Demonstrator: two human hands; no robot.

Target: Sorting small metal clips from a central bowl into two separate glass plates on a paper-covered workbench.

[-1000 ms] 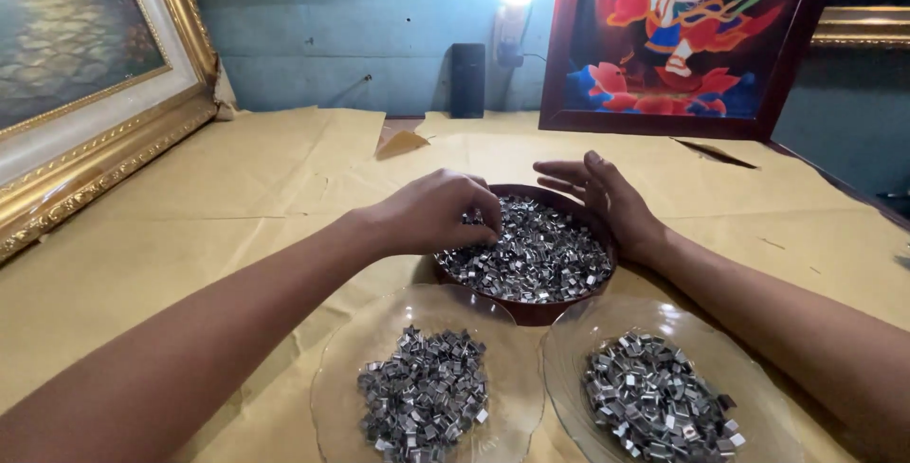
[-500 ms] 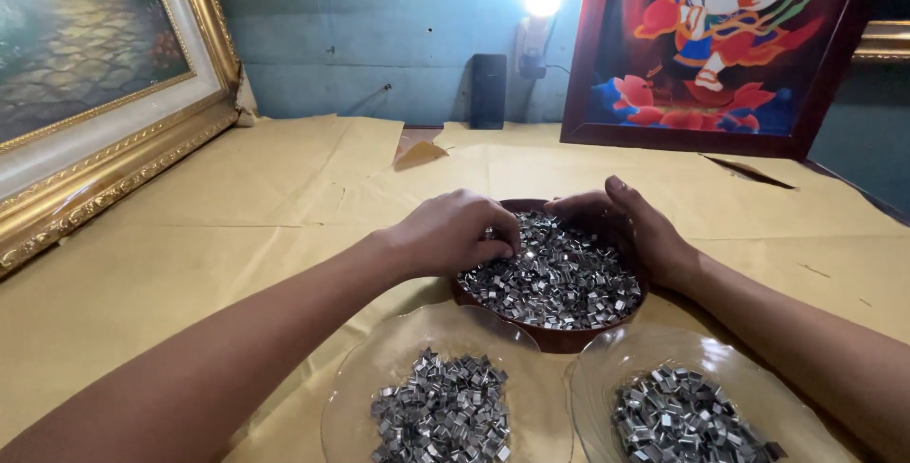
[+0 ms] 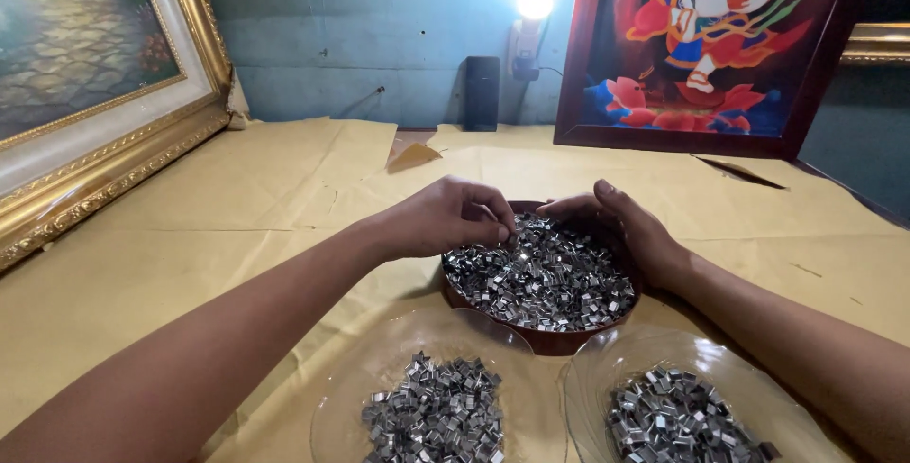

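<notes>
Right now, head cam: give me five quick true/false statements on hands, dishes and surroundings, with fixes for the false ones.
1. The left hand is over the brown bowl, fingertips pinched among the small metal clips. True.
2. The right hand lies flat on the table, away from the bowl. False: it cups the bowl's far right rim.
3. Two clear glass plates, one on the left and one on the right, sit nearer the camera, each with a pile of clips. True.
4. The table is covered in blue cloth. False: it is covered in tan paper.
5. A gold-framed painting leans at the left. True.
</notes>
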